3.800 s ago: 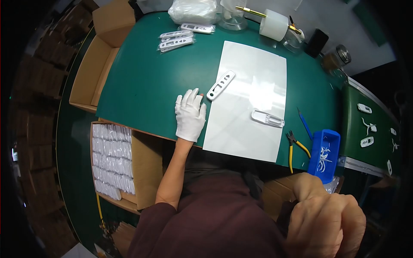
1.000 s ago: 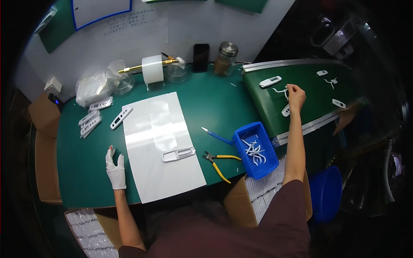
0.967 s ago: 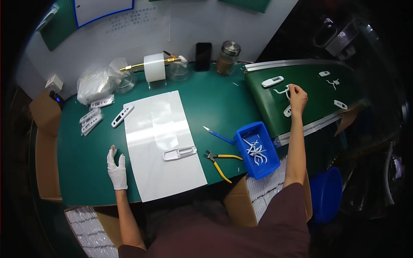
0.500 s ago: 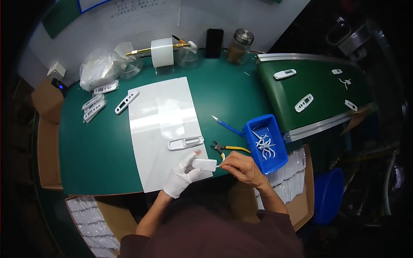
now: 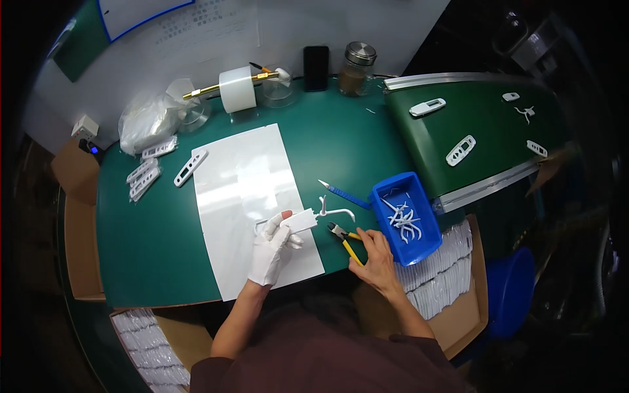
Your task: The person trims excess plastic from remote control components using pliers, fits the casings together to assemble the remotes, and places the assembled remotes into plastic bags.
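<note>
My left hand [image 5: 268,254], in a white glove with a bare thumb tip, is closed on a flat white plastic cover [image 5: 301,221]. From the cover's right end sticks out a thin, branched white plastic sprue [image 5: 338,211]. My bare right hand [image 5: 378,262] has its fingers around the yellow handles of side cutters [image 5: 339,230], whose jaws point up and left, just below the sprue and apart from it. Behind the left hand, a white plastic housing [image 5: 259,226] is mostly hidden on the white sheet [image 5: 242,177].
A blue tray [image 5: 429,242] with sprue scraps and a blue-handled craft knife [image 5: 347,194] lie to the right. White housings sit on the green conveyor belt [image 5: 485,124] and at the table's left. Cartons of packed parts [image 5: 147,344] flank me. A film roll [image 5: 237,90] stands at the back.
My right hand has let go of the sprue end and taken the side cutters by the handles. My left hand has moved up with the cover, and the sprue now shows fully.
</note>
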Motion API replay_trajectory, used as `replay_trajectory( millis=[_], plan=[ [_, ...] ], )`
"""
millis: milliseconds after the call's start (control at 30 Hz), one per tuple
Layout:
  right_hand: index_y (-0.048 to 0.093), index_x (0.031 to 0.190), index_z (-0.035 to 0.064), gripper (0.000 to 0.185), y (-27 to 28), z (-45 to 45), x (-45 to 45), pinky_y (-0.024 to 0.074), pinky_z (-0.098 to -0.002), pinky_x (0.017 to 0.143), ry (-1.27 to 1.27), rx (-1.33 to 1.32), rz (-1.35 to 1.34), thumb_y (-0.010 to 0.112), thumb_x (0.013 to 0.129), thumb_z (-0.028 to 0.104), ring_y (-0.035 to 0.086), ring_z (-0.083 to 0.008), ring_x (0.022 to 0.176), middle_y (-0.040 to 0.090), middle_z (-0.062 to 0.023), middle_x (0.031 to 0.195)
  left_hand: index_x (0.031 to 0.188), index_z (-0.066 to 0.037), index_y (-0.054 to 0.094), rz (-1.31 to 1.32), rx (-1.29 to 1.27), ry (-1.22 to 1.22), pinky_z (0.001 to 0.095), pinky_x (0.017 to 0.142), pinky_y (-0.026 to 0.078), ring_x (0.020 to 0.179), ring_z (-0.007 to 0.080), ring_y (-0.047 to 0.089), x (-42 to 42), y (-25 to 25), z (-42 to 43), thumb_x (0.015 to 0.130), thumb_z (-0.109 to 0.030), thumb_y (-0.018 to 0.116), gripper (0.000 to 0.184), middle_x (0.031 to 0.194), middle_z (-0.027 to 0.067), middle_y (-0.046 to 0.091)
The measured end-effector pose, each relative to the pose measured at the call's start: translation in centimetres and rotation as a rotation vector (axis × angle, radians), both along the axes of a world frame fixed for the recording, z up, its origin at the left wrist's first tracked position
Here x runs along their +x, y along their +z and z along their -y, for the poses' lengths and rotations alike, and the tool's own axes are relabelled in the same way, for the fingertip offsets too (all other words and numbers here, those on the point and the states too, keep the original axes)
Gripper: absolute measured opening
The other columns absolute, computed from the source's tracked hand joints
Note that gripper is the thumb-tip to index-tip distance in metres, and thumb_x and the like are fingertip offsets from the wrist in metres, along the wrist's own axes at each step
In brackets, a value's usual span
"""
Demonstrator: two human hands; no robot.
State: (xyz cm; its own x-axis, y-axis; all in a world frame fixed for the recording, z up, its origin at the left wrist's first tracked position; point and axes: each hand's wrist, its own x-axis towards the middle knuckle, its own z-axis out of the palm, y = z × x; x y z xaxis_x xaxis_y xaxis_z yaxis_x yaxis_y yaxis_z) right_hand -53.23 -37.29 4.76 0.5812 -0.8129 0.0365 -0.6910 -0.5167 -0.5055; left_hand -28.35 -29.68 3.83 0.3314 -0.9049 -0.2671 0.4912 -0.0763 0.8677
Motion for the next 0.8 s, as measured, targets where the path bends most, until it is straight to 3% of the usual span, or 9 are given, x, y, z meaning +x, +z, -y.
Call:
replay_trajectory(
  millis=[67, 100, 167, 200, 500, 800],
  plan=[
    [0.053, 0.135, -0.0031, 0.059, 1.0, -0.2, -0.7, 0.0501, -0.0353, 0.091, -0.081, 0.333, 0.249, 0.07, 0.081, 0.013, 0.059, -0.0281, 0.109, 0.053, -0.0138, 0.121, 0.14, 0.007, 0.043, -0.041, -0.024, -0.033, 0.0271, 0.073, 0.053, 0.079, 0.0148, 0.065, -0.7, 0.4, 1.4, 0.101, -0.012, 0.05, 0.044, 0.103, 0.0128, 0.066],
    [0.053, 0.135, -0.0031, 0.059, 0.7, -0.2, -1.3, 0.0501, -0.0353, 0.091, -0.091, 0.329, 0.249, 0.07, 0.081, 0.013, 0.059, -0.0281, 0.109, 0.053, -0.0138, 0.121, 0.141, 0.007, 0.042, -0.134, -0.048, -0.049, 0.0278, 0.075, 0.053, 0.081, 0.0152, 0.065, -1.1, 0.5, 2.0, 0.102, -0.012, 0.05, 0.045, 0.106, 0.0134, 0.065],
    [0.05, 0.138, -0.0049, 0.059, -0.4, 0.1, -3.0, 0.0518, -0.0298, 0.085, -0.132, 0.931, 0.829, 0.065, 0.085, 0.016, 0.062, -0.0225, 0.103, 0.056, -0.0105, 0.12, 0.142, 0.007, 0.04, -0.232, -0.074, -0.075, 0.0285, 0.076, 0.054, 0.082, 0.0157, 0.065, -2.1, 1.0, 3.2, 0.102, -0.012, 0.049, 0.045, 0.11, 0.0139, 0.065],
    [0.047, 0.14, -0.0062, 0.062, -0.2, 0.1, -3.5, 0.0515, -0.0301, 0.087, -0.124, 1.003, 0.878, 0.063, 0.087, 0.022, 0.061, -0.021, 0.107, 0.057, -0.0113, 0.121, 0.142, 0.006, 0.042, -0.25, -0.045, -0.12, 0.0288, 0.076, 0.053, 0.082, 0.0153, 0.064, -2.7, 1.7, 3.8, 0.103, -0.013, 0.05, 0.044, 0.106, 0.0121, 0.065],
    [0.043, 0.141, -0.0087, 0.064, 1.1, -0.3, -5.9, 0.0527, -0.0325, 0.086, -0.22, 1.041, 0.998, 0.058, 0.09, 0.027, 0.061, -0.0238, 0.108, 0.058, -0.0151, 0.12, 0.141, 0.006, 0.044, -0.331, 0.003, -0.305, 0.0306, 0.076, 0.055, 0.083, 0.0177, 0.065, -6.3, 2.4, 7.1, 0.103, -0.012, 0.052, 0.043, 0.114, 0.0148, 0.064],
    [0.044, 0.139, -0.0093, 0.063, 2.4, -1.2, -6.1, 0.054, -0.0342, 0.086, -0.211, 1.032, 0.999, 0.056, 0.091, 0.029, 0.063, -0.0258, 0.108, 0.058, -0.0158, 0.118, 0.137, 0.004, 0.048, -0.341, 0.005, -0.338, 0.0309, 0.075, 0.056, 0.083, 0.0183, 0.067, -6.8, 2.3, 7.7, 0.102, -0.013, 0.054, 0.04, 0.109, 0.0138, 0.066]
  ],
)
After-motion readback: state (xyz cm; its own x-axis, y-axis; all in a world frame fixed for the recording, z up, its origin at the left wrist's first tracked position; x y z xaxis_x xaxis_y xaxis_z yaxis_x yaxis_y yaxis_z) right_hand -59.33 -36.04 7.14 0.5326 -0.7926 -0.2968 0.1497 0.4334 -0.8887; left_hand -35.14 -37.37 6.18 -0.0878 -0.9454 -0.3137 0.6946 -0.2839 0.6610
